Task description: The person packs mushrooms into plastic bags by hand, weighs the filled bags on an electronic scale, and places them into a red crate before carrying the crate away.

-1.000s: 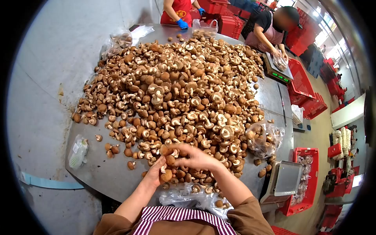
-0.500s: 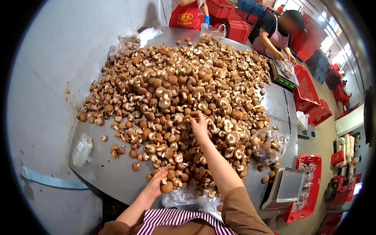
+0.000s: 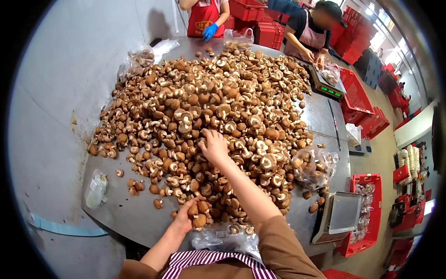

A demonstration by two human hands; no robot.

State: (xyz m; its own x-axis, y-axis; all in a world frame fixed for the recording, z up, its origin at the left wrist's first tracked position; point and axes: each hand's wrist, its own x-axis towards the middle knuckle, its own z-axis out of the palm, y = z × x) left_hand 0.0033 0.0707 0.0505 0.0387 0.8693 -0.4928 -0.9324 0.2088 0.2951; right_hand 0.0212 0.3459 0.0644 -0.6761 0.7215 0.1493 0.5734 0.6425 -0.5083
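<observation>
A big heap of brown shiitake mushrooms point(image 3: 232, 100) with pale stems covers much of the metal table. Close to the near edge, my left hand point(image 3: 185, 218) is closed around several mushrooms point(image 3: 200, 215), their caps showing beside the fingers. My right hand point(image 3: 214, 146) lies palm down on the middle of the heap. Its thumb and bent fingers are apart and touch the caps there; the fingertips are partly hidden. Below the heap, against my striped apron, lies a clear plastic bag point(image 3: 225, 239).
A filled bag of mushrooms point(image 3: 315, 167) and a scale point(image 3: 344, 213) stand at the right. Beyond them is a red crate point(image 3: 376, 218) of packed bags. A netted bundle point(image 3: 96, 188) lies left. Across the table, one co-worker handles a bag at another scale point(image 3: 327, 86); another wears a blue glove point(image 3: 210, 31).
My right hand has shifted left across the heap, its fingers spreading. My left hand has turned, showing more of the mushrooms it holds. The far co-worker's blue-gloved hand has come over the table edge.
</observation>
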